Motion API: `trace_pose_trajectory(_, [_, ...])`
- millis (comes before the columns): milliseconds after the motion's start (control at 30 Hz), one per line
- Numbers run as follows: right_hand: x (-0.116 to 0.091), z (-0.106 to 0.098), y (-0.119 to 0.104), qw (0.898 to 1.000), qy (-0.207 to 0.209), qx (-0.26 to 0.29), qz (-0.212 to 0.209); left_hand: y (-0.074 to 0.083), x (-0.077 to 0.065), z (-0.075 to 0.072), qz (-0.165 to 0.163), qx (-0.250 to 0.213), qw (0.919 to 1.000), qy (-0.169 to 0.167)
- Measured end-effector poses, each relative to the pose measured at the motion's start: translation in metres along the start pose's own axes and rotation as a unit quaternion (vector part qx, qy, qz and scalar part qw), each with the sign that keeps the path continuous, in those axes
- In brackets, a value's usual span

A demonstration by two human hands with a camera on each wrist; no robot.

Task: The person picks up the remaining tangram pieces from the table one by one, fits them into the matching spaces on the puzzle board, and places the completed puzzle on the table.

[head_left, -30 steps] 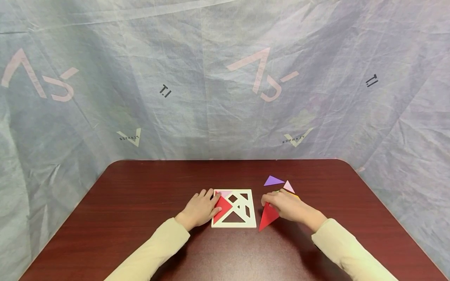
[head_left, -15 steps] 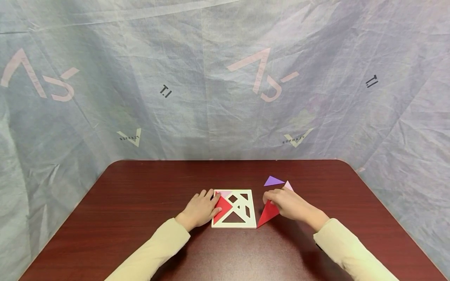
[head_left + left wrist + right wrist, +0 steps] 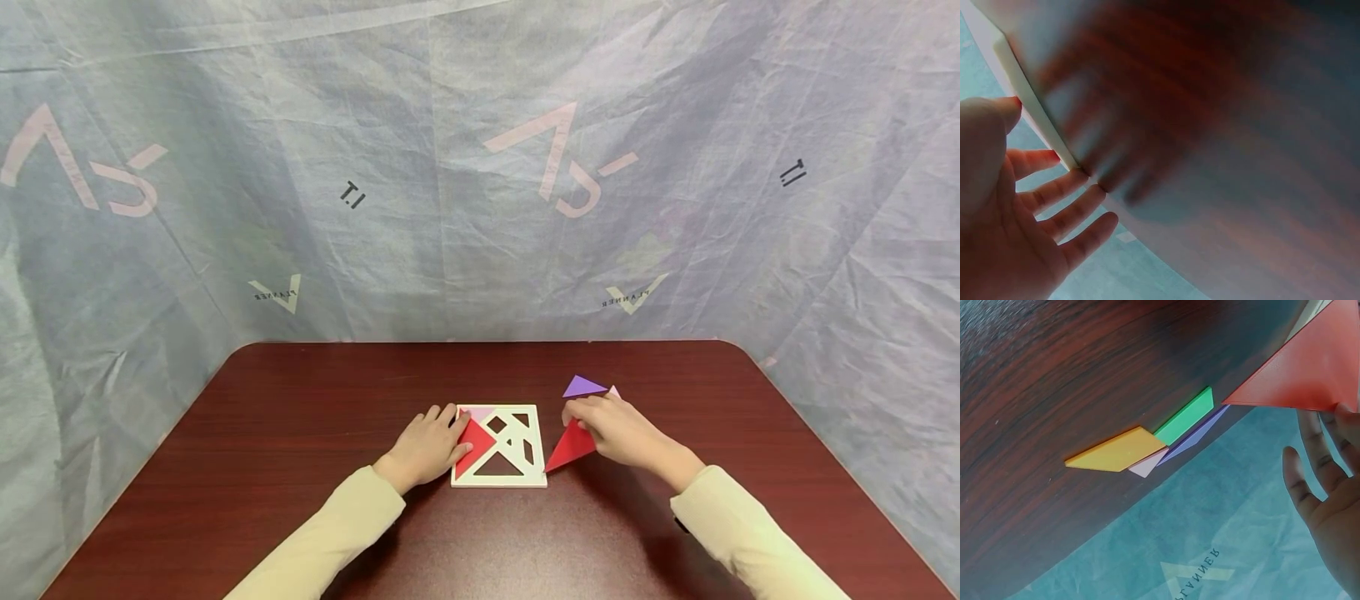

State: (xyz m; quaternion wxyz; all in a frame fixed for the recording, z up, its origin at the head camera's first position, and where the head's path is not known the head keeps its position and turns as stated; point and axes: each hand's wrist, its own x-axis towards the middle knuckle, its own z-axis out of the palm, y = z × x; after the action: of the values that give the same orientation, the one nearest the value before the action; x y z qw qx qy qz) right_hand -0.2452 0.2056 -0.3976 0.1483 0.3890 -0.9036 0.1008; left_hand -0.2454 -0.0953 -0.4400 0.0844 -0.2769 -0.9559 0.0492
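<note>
A white square tangram tray lies on the table with several cut-out shapes. A red triangle and a pink piece sit in its left part. My left hand rests at the tray's left side, thumb and fingertips on the red triangle and the edge. The left wrist view shows those fingers nearly straight along the tray edge. My right hand pinches a second large red triangle, held tilted, one corner pointing at the tray's lower right corner.
Right of the tray lie a purple triangle and a small pink triangle, partly behind the right hand. The right wrist view also shows a green piece and an orange-yellow piece. A grey cloth stands behind the table.
The right hand has shifted the red triangle slightly, its lower corner moving up and left to the tray's edge. More of the pink triangle is now covered. The left hand stays put.
</note>
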Motion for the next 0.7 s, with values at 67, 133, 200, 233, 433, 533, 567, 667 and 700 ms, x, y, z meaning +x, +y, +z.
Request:
trace_pose_trajectory(67, [0.002,0.0,-0.001,1.0,0.003,0.003,-0.004,0.0,0.0,0.0,0.0,-0.003,1.0,0.001])
trace_pose_trajectory(133, [0.003,0.0,-0.002,1.0,0.005,0.003,-0.005,-0.001,0.0,0.0,0.001,-0.005,1.0,0.0])
trace_pose_trajectory(200, [0.005,0.001,-0.003,1.0,0.009,0.006,-0.008,-0.001,0.0,0.0,0.0,-0.007,1.0,-0.001])
trace_pose_trajectory(233, [0.006,0.001,-0.003,1.0,0.012,0.009,-0.009,-0.001,0.0,0.0,0.0,-0.008,1.0,-0.002])
trace_pose_trajectory(433, [0.011,0.006,-0.006,0.999,0.035,0.009,-0.019,-0.002,0.001,0.0,0.0,-0.009,0.9999,-0.006])
trace_pose_trajectory(533, [0.014,0.007,-0.008,0.999,0.046,0.014,-0.025,-0.002,0.001,0.001,0.0,-0.009,0.9999,-0.009])
trace_pose_trajectory(567, [0.015,0.008,-0.009,0.998,0.048,0.018,-0.025,-0.002,0.001,0.0,0.0,-0.009,0.9999,-0.009])
trace_pose_trajectory(667, [0.017,0.009,-0.012,0.998,0.05,0.029,-0.025,-0.002,0.001,0.0,0.002,-0.01,0.9999,-0.01])
trace_pose_trajectory(700, [0.018,0.009,-0.014,0.998,0.051,0.031,-0.024,-0.002,0.001,0.0,0.002,-0.01,0.9999,-0.01])
